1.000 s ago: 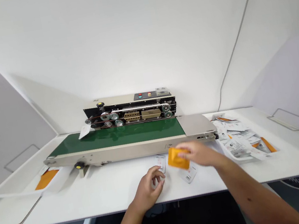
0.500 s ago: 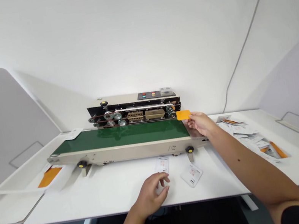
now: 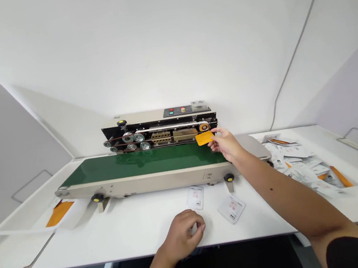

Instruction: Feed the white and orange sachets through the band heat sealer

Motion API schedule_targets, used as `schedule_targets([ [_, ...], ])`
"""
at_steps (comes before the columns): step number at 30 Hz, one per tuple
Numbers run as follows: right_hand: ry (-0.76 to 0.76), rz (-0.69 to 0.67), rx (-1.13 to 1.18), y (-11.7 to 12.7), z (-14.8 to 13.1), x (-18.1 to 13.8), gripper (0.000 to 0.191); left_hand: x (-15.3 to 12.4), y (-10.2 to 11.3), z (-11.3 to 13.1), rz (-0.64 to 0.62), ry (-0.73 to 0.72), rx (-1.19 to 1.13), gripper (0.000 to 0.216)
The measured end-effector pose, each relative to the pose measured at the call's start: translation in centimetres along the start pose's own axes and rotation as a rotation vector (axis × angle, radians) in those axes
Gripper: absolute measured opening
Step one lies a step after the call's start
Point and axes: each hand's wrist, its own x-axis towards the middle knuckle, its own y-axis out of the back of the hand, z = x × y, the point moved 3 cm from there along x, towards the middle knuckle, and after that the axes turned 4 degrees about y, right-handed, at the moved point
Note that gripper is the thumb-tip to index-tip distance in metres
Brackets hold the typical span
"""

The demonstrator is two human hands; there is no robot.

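My right hand [image 3: 225, 143] pinches a small flat orange pouch [image 3: 204, 138] by its right edge. The pouch is in front of the rollers at the right end of a band sealing machine [image 3: 158, 115], above its green conveyor belt [image 3: 129, 166]. Low over the front of the white table hangs my left hand [image 3: 185, 231], its fingers curled in and the thumb near the index fingertip, with nothing visible in it. Two flat white printed packets lie closest to it: one packet [image 3: 196, 197] just beyond the fingers, another packet [image 3: 232, 208] to the right.
On the right, a heap of white printed packets [image 3: 297, 164] with some orange ones lies beside the machine's end. A white bin [image 3: 75, 212] at the belt's left end holds an orange packet [image 3: 59, 213]. Black knobs [image 3: 229, 177] stick out from the conveyor's front.
My right hand has moved left with the orange pouch, towards the rollers. My left hand's fingers have curled closer together. A white packet at the belt's left end has gone from there.
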Motion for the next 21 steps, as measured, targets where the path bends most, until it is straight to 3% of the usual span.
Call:
schedule_targets([
  [4,0.135,0.133,-0.017,3.2,-0.3,-0.3,0.045,-0.1,0.0,0.0,-0.015,-0.028,0.015,0.014],
  [7,0.080,0.150,-0.003,4.8,-0.5,0.1,0.043,-0.1,-0.2,-0.2,-0.028,-0.048,0.019,0.014],
  [11,-0.017,0.090,-0.061,4.0,-0.6,1.3,0.038,0.2,-0.4,-0.1,-0.035,-0.066,0.030,0.014],
  [16,-0.017,0.021,-0.166,2.0,-0.8,2.2,0.032,0.2,-0.3,0.0,-0.023,-0.066,0.041,0.014],
  [18,0.159,0.055,-0.307,2.2,-1.3,0.8,0.028,0.1,-0.4,-0.1,-0.022,-0.062,0.057,0.015],
  [21,0.630,0.128,-0.644,2.7,-1.6,-4.4,0.013,-0.1,-0.6,-0.4,-0.023,-0.064,0.103,0.018],
])
